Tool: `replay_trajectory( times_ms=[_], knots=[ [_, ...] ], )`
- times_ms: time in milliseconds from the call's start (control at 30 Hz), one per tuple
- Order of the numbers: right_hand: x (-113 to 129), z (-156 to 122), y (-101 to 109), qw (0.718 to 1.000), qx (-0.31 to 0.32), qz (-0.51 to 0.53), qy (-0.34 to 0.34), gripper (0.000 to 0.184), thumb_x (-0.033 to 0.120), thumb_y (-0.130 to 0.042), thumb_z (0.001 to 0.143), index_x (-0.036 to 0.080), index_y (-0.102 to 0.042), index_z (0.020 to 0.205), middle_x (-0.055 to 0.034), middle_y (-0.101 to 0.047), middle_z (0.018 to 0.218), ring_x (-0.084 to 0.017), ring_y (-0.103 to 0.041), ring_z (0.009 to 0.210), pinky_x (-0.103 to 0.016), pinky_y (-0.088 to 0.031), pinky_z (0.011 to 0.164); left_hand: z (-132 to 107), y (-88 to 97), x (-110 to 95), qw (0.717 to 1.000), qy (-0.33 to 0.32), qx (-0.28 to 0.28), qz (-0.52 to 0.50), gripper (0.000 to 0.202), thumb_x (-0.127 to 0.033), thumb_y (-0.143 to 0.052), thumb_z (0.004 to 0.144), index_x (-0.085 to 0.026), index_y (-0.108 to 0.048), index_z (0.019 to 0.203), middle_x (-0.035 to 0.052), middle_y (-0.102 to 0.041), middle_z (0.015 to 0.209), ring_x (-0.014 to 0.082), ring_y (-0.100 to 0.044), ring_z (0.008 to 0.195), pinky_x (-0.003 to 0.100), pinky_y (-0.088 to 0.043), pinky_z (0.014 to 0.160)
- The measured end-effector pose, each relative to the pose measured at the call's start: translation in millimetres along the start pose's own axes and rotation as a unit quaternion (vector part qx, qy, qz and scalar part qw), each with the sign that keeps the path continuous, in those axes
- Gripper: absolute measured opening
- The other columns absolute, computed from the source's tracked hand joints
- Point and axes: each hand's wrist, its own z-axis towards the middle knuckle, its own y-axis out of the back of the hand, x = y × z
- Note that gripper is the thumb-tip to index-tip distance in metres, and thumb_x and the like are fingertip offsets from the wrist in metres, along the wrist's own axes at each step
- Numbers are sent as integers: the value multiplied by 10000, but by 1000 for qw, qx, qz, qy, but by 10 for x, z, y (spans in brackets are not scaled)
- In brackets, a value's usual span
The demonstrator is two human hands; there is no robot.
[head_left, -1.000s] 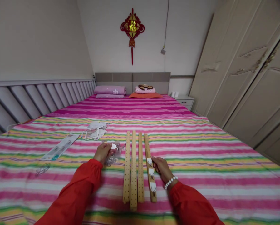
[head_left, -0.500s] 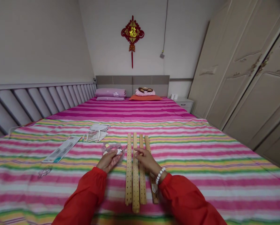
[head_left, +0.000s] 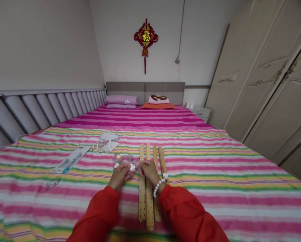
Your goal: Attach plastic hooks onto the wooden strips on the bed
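Two hands meet now: my left hand (head_left: pixel 119 177) stays curled round the clear hook bag (head_left: pixel 122 160), a white hook (head_left: pixel 132 167) pinched at its mouth by my right hand (head_left: pixel 149 170), come across from the rightmost slat (head_left: pixel 161 158).

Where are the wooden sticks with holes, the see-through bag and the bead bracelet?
wooden sticks (head_left: pixel 149 208): head view, middle of the second stick from the left.
see-through bag (head_left: pixel 123 159): head view, its crinkly upper part.
bead bracelet (head_left: pixel 158 186): head view, white beads on the wrist.
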Motion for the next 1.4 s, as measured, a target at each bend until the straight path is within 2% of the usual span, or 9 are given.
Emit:
replay_trajectory(
  times_ms=[233, 400, 500, 600, 900, 1067, 1167, 1300, 1400],
  knots=[
    [-74, 44, -27, 1000, -2, 17, -23, 302, 69, -513, 694, 132, -655, 953, 60, -563, 483, -114, -558, 419, -214, -466, 453, -9, 84, 27, 998, -33, -56, -13, 80, -95, -663, 742, -130, -596, 767, 37, -697, 695, 120, -682, 625, 183, -534, 584],
    [-35, -73, -31, 995, 99, 29, -3, 470, 33, -536, 623, 176, -642, 1058, 46, -648, 674, -97, -564, 432, -206, -434, 410, -2, 57, 55, 999, -22, -39, -20, 102, -88, -688, 716, -124, -603, 758, 53, -705, 706, 120, -677, 604, 177, -530, 559],
    [-29, -101, -43, 991, 133, 34, 13, 279, 88, -576, 644, 166, -684, 889, 62, -609, 572, -76, -507, 389, -198, -415, 412, 5, 23, 67, 997, -21, -44, -55, 96, -75, -672, 726, -132, -596, 737, 34, -698, 682, 106, -672, 593, 168, -532, 572],
    [-39, -91, -45, 993, 116, 35, 12, 43, 136, -629, 633, 158, -656, 659, 72, -564, 485, -62, -459, 358, -191, -391, 403, 21, 13, 82, 997, -26, -32, -62, 84, -82, -660, 736, -132, -593, 739, 30, -695, 674, 105, -677, 609, 163, -533, 582],
    [-53, -42, -16, 996, 21, 68, -56, 106, 148, -567, 646, 168, -528, 550, 55, -545, 418, -50, -412, 321, -161, -289, 327, 24, 85, 128, 992, -111, -25, 61, 189, -155, -754, 638, -133, -603, 750, -1, -681, 610, 118, -660, 553, 168, -520, 515],
    [-81, -8, 13, 996, -2, 57, -70, 93, 113, -551, 645, 167, -530, 572, 47, -553, 415, -66, -434, 310, -170, -306, 316, -10, 119, 129, 995, -70, -54, 41, 161, -127, -730, 666, -132, -595, 754, 25, -695, 638, 135, -677, 594, 185, -530, 546],
    [-57, -38, 24, 996, 12, 57, -70, 86, 85, -557, 633, 150, -600, 669, 24, -618, 508, -78, -489, 342, -181, -358, 340, 6, 135, 151, 991, -104, -67, 58, 149, -116, -730, 659, -135, -592, 712, 1, -665, 581, 121, -658, 550, 169, -510, 523],
    [-6, -99, -1, 994, 91, 28, -45, 470, -5, -565, 554, 184, -668, 972, 5, -711, 804, -73, -540, 389, -196, -400, 378, 4, 96, 159, 994, -88, -44, 54, 128, -98, -717, 670, -140, -599, 695, 6, -667, 586, 133, -664, 559, 184, -516, 528],
    [-11, -123, -34, 991, 131, 6, -27, 395, 28, -574, 595, 187, -694, 935, 39, -677, 663, -68, -505, 377, -192, -394, 393, -35, 45, 127, 997, -60, -47, 2, 111, -76, -686, 705, -139, -599, 732, 17, -679, 622, 128, -673, 584, 191, -531, 566]
  ],
)
